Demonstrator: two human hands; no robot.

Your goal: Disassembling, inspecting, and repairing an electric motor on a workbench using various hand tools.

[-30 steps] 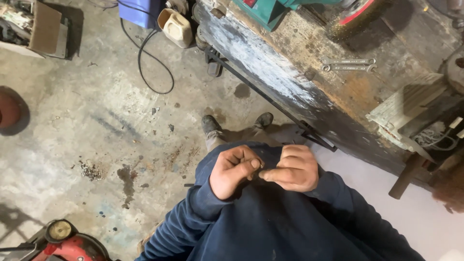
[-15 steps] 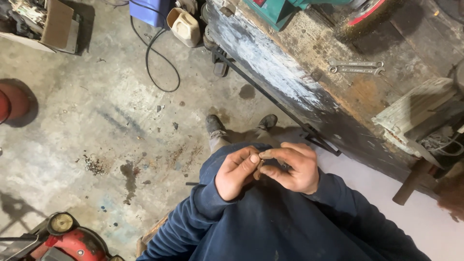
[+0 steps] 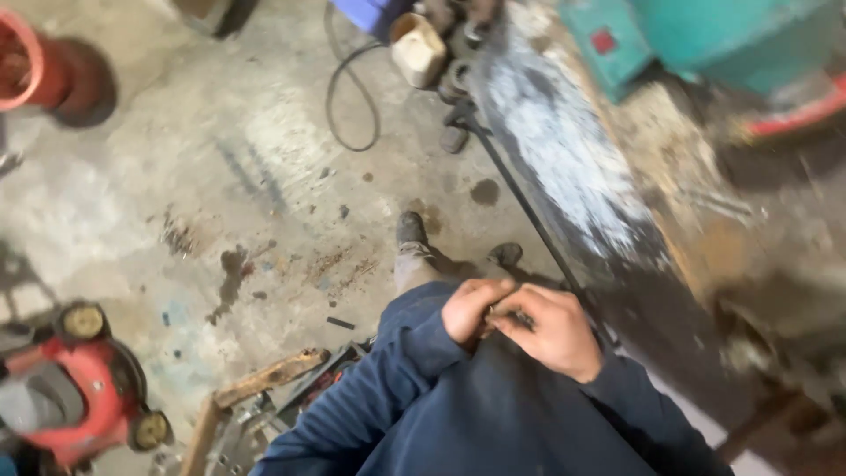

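Navy sweatshirt sleeves [image 3: 414,353], seemingly dark worn shoes [image 3: 411,231].

the stained concrete floor [image 3: 220,176] spreads left of and beyond the hands. on it, far left of them, sits a red mower [image 3: 75,388]; a wooden plank [image 3: 264,379] lies just left. beyond the hands a black cable [image 3: 348,97] loops near a cream jug [image 3: 416,48]. a worn workbench [image 3: 617,176] stands to their right.
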